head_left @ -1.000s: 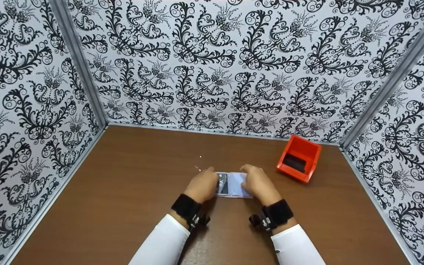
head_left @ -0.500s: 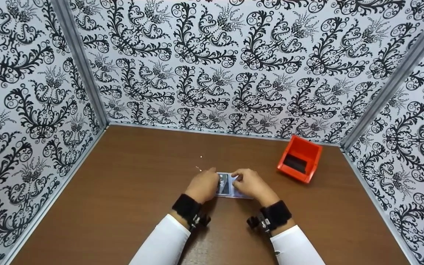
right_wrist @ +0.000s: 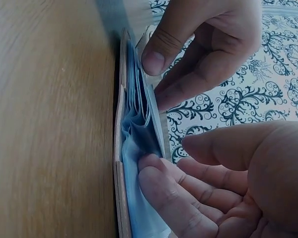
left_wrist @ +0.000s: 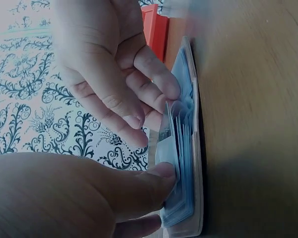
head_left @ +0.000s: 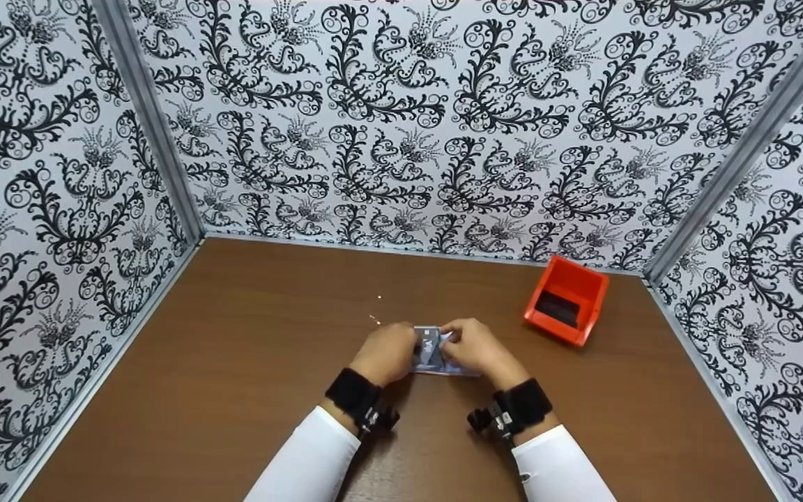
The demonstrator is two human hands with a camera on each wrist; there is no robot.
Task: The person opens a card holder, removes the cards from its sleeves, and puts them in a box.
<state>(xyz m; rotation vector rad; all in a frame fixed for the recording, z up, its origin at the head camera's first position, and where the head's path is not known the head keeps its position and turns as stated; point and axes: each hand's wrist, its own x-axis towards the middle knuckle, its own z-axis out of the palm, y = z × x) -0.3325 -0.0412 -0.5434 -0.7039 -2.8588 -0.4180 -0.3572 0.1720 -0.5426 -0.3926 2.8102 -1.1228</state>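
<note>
An opened card holder (head_left: 447, 370) with clear plastic sleeves lies on the brown table. One dark card (head_left: 428, 345) shows in its left half. My left hand (head_left: 385, 352) is at that side, its thumb pinching the upright stack of sleeves (left_wrist: 185, 163) against the fingers. From the other side my right hand (head_left: 482, 346) reaches the middle of the holder. Its fingertips touch the bluish sleeves (right_wrist: 139, 198), while the right thumb stands apart from the fingers in the right wrist view. The front sleeve leans away from the others near the fold.
Behind and to the right stands a red plastic bin (head_left: 569, 300) with a dark panel inside. Tiny white specks (head_left: 374, 318) lie just beyond my left hand. Patterned walls (head_left: 401, 139) enclose the table (head_left: 269, 335) at the back and both sides.
My right hand has moved left from the holder's right half to its middle, and its fingers have bent inward. The dark card has shifted and tilted slightly rightward. My left hand stays nearly in place.
</note>
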